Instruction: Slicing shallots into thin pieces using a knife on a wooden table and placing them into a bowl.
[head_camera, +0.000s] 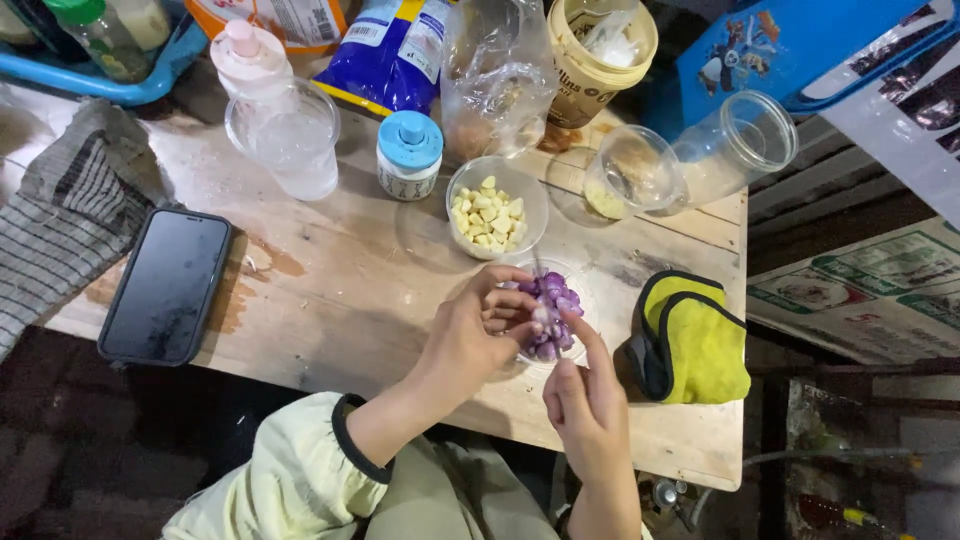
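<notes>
My left hand (480, 330) curls over a small clear bowl (583, 290) of purple peeled shallots (553, 298), its fingers bent around one small purple piece at the bowl's near side. My right hand (590, 400) rises from below, its forefinger stretched up to the same piece and touching the left fingertips. Just beyond stands a clear bowl (497, 178) with several pale peeled garlic cloves (489, 215). Both sit on a worn wooden table (340, 300).
A black phone (166, 285) lies at the left by a striped grey cloth (70, 210). A yellow-and-black cloth (690, 335) lies at the right edge. Behind are clear cups (288, 140), a blue-lidded jar (409, 155), plastic bags, a tipped clear jar (720, 150) and a cream tub (598, 60).
</notes>
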